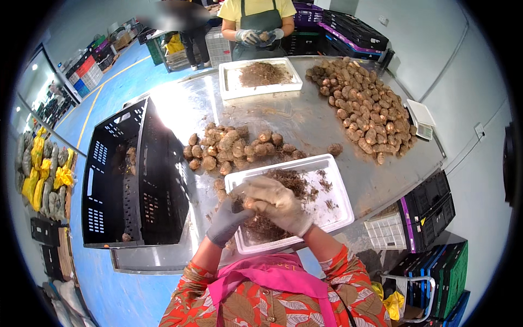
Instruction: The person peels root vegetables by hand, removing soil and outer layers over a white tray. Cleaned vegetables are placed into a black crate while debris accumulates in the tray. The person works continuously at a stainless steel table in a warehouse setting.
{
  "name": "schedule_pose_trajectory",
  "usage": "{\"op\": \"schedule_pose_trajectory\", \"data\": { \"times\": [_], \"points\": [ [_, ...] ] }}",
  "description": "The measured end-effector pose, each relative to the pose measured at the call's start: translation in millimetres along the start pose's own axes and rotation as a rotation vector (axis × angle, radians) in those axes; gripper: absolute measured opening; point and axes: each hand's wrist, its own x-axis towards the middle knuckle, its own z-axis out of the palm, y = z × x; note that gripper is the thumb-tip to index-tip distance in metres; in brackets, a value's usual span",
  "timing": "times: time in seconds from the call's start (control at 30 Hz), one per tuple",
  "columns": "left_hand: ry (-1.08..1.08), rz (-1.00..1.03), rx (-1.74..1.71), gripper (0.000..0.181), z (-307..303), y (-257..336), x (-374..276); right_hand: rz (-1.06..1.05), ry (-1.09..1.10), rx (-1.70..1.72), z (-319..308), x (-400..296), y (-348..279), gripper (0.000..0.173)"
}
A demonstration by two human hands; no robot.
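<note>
Just above the white tray (344, 212), my left hand (225, 222), in a grey glove, holds a taro corm (248, 202) that is mostly hidden by fingers. My right hand (284, 204), in a cream glove, curls over the same corm and is blurred. Brown root fibres and peelings (292, 180) lie in the tray beneath and beyond my hands. Behind the tray's left part sits a pile of taro corms (229, 141), some with pale cut ends. A single corm (335, 149) rests apart, near the tray's far right corner.
A black plastic crate (163, 192) lies tilted on the metal table (282, 110) at left, a few corms inside. A larger corm heap (367, 106) and a white scale (421, 114) occupy the right. Across, a co-worker (257, 24) holds a corm behind another tray (261, 96).
</note>
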Motion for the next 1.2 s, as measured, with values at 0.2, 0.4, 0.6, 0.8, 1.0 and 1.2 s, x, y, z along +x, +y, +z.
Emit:
{"op": "schedule_pose_trajectory", "data": {
  "times": [0.2, 0.4, 0.6, 0.8, 1.0, 1.2],
  "points": [
    [-0.147, 0.008, -0.405, 0.063, 12.2, -1.3, -4.2, 0.445, 0.157, 0.086, -8.2, -10.6, 47.5, 0.035],
    [-0.168, -0.029, -0.466, 0.066, 12.2, -12.2, 2.9, 0.222, 0.079, 0.158, -4.3, -9.1, -1.5, 0.038],
    [-0.155, 0.061, -0.568, 0.063, 16.4, -13.8, -1.2, 0.412, 0.094, -0.071, -13.8, -11.0, 47.1, 0.032],
    [-0.160, -0.093, -0.489, 0.049, 23.7, -10.2, 4.1, -0.320, 0.009, -0.417, -20.0, -7.5, 23.8, 0.027],
    [-0.281, -0.154, -0.720, 0.060, -3.7, -46.3, 8.1, -0.052, 0.030, -0.006, -14.5, -9.4, 19.1, 0.025],
    [-0.118, -0.086, -0.112, 0.060, 2.4, -44.1, 19.4, 0.018, -0.187, -0.124, -25.0, -16.7, 19.3, 0.078]
  ]
}}
